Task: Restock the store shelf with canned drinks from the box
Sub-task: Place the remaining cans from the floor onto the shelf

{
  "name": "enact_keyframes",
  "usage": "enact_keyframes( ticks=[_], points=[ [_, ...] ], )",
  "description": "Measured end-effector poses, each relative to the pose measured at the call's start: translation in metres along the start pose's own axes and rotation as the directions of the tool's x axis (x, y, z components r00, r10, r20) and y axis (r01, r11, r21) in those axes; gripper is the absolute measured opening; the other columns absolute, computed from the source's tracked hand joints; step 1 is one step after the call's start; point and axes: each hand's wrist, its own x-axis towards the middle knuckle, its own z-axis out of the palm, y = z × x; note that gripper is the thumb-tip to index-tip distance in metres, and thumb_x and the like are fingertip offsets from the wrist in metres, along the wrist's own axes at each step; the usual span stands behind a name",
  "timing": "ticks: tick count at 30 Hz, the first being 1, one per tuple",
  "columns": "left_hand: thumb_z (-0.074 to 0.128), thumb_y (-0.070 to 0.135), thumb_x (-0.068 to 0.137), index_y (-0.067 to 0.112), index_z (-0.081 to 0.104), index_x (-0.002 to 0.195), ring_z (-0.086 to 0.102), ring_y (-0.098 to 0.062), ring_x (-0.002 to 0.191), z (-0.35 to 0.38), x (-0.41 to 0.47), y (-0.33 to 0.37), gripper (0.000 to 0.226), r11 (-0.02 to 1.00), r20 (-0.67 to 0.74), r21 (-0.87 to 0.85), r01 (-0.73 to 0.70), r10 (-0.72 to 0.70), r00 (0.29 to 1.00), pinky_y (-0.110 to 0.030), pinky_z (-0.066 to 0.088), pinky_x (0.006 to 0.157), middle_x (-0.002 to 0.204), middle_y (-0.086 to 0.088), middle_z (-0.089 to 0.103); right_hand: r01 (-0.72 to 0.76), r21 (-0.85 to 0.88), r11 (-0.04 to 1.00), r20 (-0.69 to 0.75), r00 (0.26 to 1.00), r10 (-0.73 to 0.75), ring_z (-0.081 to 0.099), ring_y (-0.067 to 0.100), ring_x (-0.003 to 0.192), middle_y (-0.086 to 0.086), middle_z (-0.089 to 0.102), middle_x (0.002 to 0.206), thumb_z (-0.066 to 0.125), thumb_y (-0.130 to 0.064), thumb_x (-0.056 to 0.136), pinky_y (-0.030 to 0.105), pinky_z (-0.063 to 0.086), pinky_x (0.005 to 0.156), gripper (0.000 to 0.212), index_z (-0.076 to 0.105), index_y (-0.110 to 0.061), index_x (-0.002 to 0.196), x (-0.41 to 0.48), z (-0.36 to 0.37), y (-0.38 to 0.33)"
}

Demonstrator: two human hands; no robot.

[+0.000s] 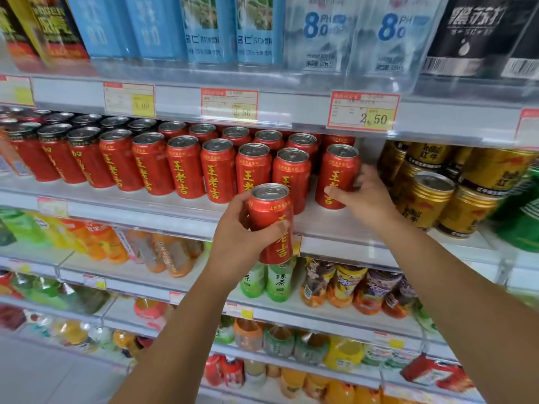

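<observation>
Where the held can (269, 211) is: it is kept in front of the shelf (315, 225) edge, just below the front row of red cans (186, 167), with its long axis close to upright.
Left grip (233, 231): fingers and thumb are wrapped round the held can's body.
Right grip (361, 196): fingers are curled round the lower side of the end can (338, 170), which stands on the shelf at the right end of the red row.
Deciding relation: bare shelf is seen up and to the right of the held can, around the end can and short of the gold cans (423, 199).
Nearer grip: the left, already loaded; the spot is occupied by the right.
Step judged: the end can is probably being seated, so room is needed before the held can is lifted in, still upright.
Box: not seen.
</observation>
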Motion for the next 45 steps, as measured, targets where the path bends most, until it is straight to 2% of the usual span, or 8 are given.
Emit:
enact_keyframes(
  ticks=[14,21,25,27,30,33,41,45],
  points=[
    [0.081,0.017,0.076,0.032,0.054,0.129,0.065,-0.002,0.102,-0.005,0.001,-0.007,0.061,1.0,0.017,0.026,0.004,-0.005,1.0,-0.018,0.053,0.078,0.114,0.011,0.069,-0.003,-0.062,0.998,-0.045,0.999,0.0,0.054,0.024,0.122,0.005,0.054,0.136,0.071,-0.037,0.084,0.035,0.043,0.096,0.064,0.039,-0.017,0.137,0.018,0.012,-0.003],
    [0.081,0.014,0.076,0.028,0.055,0.128,0.066,-0.004,0.101,-0.005,0.002,-0.005,0.06,1.0,0.03,0.011,0.019,-0.02,0.999,-0.018,0.053,0.078,0.113,0.009,0.07,-0.095,-0.129,0.987,-0.01,0.995,0.094,0.046,0.027,0.131,0.008,0.041,0.149,0.071,-0.043,0.082,0.038,0.039,0.103,0.089,0.02,-0.017,0.15,0.013,0.01,0.0],
    [0.079,0.008,0.076,0.024,0.056,0.128,0.068,-0.004,0.098,0.0,0.001,0.005,0.059,0.999,0.031,-0.048,0.02,-0.019,0.999,-0.015,0.054,0.072,0.113,0.005,0.07,0.106,-0.044,0.993,-0.133,0.985,-0.111,0.05,0.011,0.121,-0.004,0.053,0.131,0.067,-0.033,0.086,0.031,0.041,0.098,0.061,0.039,-0.025,0.14,-0.039,0.002,-0.016],
    [0.078,0.005,0.077,0.022,0.056,0.128,0.069,-0.004,0.096,0.006,0.0,0.013,0.058,0.996,0.036,-0.092,0.005,-0.002,0.999,-0.015,0.054,0.072,0.111,0.005,0.071,0.155,0.098,0.983,0.012,0.987,-0.157,0.053,0.001,0.115,-0.016,0.059,0.12,0.065,-0.025,0.087,0.026,0.04,0.098,0.047,0.049,-0.032,0.131,-0.069,-0.001,-0.027],
    [0.077,0.002,0.078,0.021,0.058,0.127,0.068,-0.008,0.1,0.019,0.003,0.027,0.056,0.991,0.097,-0.12,-0.06,0.072,0.993,-0.022,0.056,0.08,0.111,0.002,0.071,0.074,0.304,0.95,0.358,0.915,-0.186,0.055,-0.002,0.117,-0.019,0.059,0.124,0.071,-0.017,0.083,0.024,0.043,0.099,0.056,0.049,-0.039,0.13,-0.096,-0.004,-0.039],
    [0.077,0.003,0.078,0.024,0.059,0.126,0.067,-0.009,0.102,0.031,0.007,0.036,0.056,0.989,0.18,-0.09,-0.114,0.129,0.975,-0.027,0.055,0.088,0.111,0.004,0.071,0.032,0.373,0.927,0.391,0.901,-0.188,0.061,0.0,0.11,-0.018,0.063,0.121,0.073,-0.006,0.081,0.021,0.049,0.093,0.065,0.046,-0.042,0.128,-0.097,-0.006,-0.041],
    [0.082,0.031,0.075,0.03,0.049,0.139,0.055,-0.003,0.118,0.037,0.025,0.017,0.072,0.962,0.21,0.123,-0.246,0.217,0.953,-0.029,0.048,0.102,0.128,0.004,0.056,0.108,0.235,0.966,0.107,0.985,-0.136,0.064,0.001,0.1,-0.011,0.067,0.111,0.083,-0.018,0.069,0.026,0.054,0.088,0.061,0.051,-0.032,0.119,-0.085,-0.015,-0.027],
    [0.08,0.038,0.077,0.026,0.057,0.131,0.053,-0.001,0.109,0.018,0.029,-0.018,0.06,0.737,0.151,0.566,-0.369,0.348,0.925,-0.02,0.043,0.095,0.119,0.008,0.061,0.063,0.127,0.99,0.038,0.997,-0.068,0.063,0.005,0.104,-0.008,0.065,0.117,0.085,-0.028,0.064,0.04,0.051,0.096,0.07,0.046,-0.028,0.122,-0.058,-0.02,-0.013]
  ],
)
